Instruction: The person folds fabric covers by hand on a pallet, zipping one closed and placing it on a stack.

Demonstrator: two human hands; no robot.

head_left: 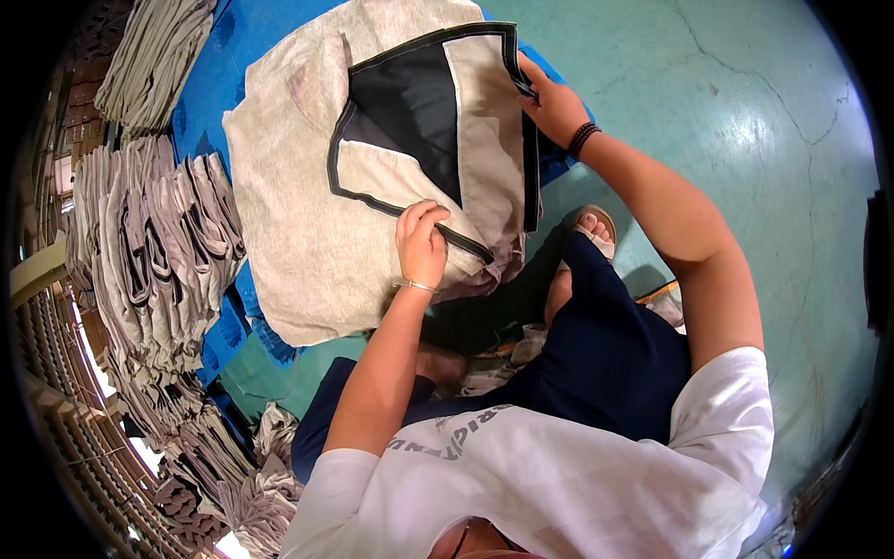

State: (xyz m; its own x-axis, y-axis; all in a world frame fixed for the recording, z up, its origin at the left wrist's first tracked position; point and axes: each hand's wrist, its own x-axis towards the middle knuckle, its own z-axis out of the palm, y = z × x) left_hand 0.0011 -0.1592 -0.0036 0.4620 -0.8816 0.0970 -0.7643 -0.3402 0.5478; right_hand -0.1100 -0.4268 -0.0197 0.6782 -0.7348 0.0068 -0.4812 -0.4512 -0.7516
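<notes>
In front of me lies a pile of beige cloth pieces (289, 252). The top piece (484, 121) has stitched black binding round its opening and a dark inner face (410, 98). My right hand (556, 104) is closed on the bound edge at its far right corner, thumb and fingers pinching the black strip. Nearer to me, my left hand (423, 244) has its fingers curled over the near black edge and closed on it. The opening is spread between both hands. The fingertips of my left hand are partly hidden.
A blue sheet (200, 140) lies under and left of the pile. Stacks of folded beige cloth (154, 242) line the left side, some with black edging. My legs in dark blue trousers (596, 345) and a sandalled foot (596, 228) are close by. The green floor (745, 168) is cracked.
</notes>
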